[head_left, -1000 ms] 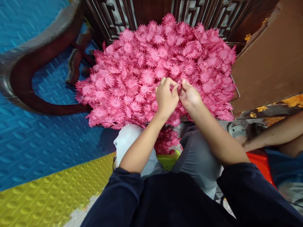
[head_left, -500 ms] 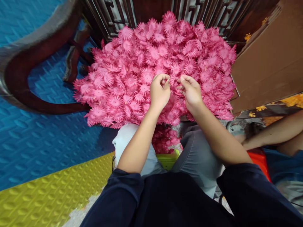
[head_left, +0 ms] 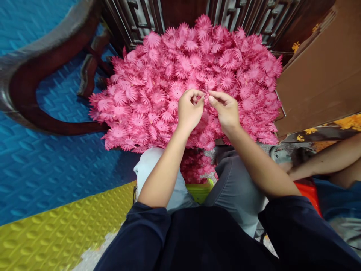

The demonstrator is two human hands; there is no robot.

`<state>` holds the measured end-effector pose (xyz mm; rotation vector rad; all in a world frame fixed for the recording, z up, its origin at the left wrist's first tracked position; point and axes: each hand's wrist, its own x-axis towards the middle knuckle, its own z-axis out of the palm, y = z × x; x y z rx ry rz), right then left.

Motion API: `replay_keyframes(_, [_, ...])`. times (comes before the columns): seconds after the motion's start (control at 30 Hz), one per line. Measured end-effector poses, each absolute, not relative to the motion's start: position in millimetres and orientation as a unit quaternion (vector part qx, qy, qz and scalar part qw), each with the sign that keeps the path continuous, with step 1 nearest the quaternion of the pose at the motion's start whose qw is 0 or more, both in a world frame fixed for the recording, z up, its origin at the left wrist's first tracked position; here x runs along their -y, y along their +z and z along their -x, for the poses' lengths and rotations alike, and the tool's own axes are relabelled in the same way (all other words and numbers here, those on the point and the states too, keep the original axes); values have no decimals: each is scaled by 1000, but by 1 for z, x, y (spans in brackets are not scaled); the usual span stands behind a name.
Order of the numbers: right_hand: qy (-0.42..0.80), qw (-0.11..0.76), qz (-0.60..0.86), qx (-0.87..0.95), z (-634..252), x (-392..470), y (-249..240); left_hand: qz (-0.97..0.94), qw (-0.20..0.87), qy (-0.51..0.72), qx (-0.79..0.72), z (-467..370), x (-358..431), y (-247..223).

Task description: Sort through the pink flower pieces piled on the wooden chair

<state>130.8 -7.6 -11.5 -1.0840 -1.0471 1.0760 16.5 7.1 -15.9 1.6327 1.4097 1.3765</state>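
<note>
Pinching, the left hand (head_left: 190, 111) and right hand (head_left: 228, 111) are grasping a pink piece (head_left: 207, 95) between them, over the flower heap (head_left: 155, 82), about midway between its near and far edges. Cardboard (head_left: 316, 79) is standing by its right edge, curved wood (head_left: 21, 84) by its left.

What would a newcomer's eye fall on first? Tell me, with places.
First, the heap of pink flowers filling the middle. Over its near part, the left hand and right hand are close together. At the left, a curved dark wooden piece stands out against a blue mat.
</note>
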Motion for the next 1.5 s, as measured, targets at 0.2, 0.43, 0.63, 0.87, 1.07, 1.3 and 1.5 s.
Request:
replay_keyframes(0.2, [471,625,464,415,-118,14,-13,-604,267,524,-538,-16,-5,-15])
replay_keyframes(0.43, [506,596,486,391,-122,8,-16,-652,204,508,-525,-12,-3,-13])
replay_keyframes(0.63, [485,605,483,406,-120,9,-13,-641,230,514,-522,-12,-7,-13])
replay_keyframes(0.87, [466,615,480,418,-108,10,-6,-602,180,537,-562,-8,-7,-11])
replay_keyframes(1.07, [418,628,485,443,-99,14,3,-581,144,562,-571,-9,-5,-11])
replay_keyframes(1.3, [323,600,487,547,-102,16,8,-539,168,620,-544,-15,-3,-6])
replay_keyframes(1.5, [272,627,507,525,-140,1,-9,-261,81,731,-626,56,-46,-11])
